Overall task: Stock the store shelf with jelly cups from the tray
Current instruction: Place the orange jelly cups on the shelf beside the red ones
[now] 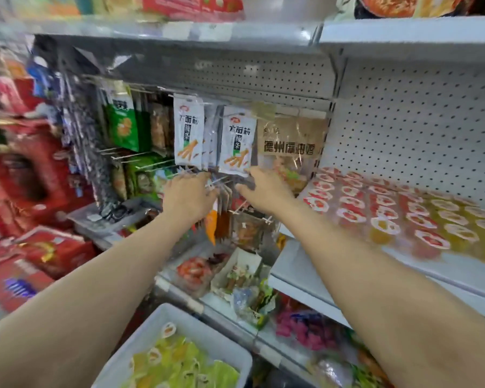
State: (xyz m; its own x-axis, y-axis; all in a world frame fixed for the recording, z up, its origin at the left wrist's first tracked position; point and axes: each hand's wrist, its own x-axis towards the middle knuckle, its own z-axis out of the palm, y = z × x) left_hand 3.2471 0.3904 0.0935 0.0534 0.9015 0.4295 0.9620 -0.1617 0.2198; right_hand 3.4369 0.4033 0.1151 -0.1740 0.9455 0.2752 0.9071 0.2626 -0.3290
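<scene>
A white tray (213,343) at the bottom holds several yellow and green jelly cups (179,362). On the white shelf (305,264) to the right, red and yellow jelly cups (403,217) lie in rows. Both hands are away from the tray and the shelf, up at the hanging snack packets (224,217) on wire pegs. My left hand (189,197) reaches to the peg tips, its fingers blurred and partly hidden. My right hand (266,189) pinches a dark packet (245,184) between thumb and fingers, just below a white snack bag (237,141).
Wire pegs (129,156) with more bags stick out at the left. Red gift boxes (39,186) stand stacked at far left. Loose snack packs (235,278) fill the lower bins. A pegboard back wall (417,130) rises behind the jelly shelf, and another shelf (179,32) runs overhead.
</scene>
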